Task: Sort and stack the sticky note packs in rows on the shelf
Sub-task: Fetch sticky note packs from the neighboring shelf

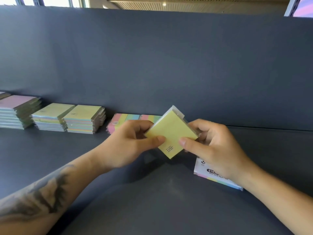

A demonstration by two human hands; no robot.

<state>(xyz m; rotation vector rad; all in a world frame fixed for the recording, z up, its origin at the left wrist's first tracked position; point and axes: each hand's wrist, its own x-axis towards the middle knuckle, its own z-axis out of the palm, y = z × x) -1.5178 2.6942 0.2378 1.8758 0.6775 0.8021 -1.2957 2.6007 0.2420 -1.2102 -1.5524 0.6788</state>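
A yellow sticky note pack [171, 133] in clear wrap is held above the dark shelf [67, 150], turned diamond-wise. My left hand [130, 145] pinches its left corner, thumb on top. My right hand [211, 146] grips its right side, thumb on the face. Along the back wall lie rows of packs: a pink-topped stack [17, 112] at far left, two yellow-topped stacks [50, 117] [83, 118], then striped multicolour packs [122, 121], partly hidden behind my left hand.
A white-labelled pack with a rainbow edge [211, 175] lies on the shelf under my right wrist. A dark back panel [152, 65] rises behind the rows. Bare shelf surface shows at front and far right.
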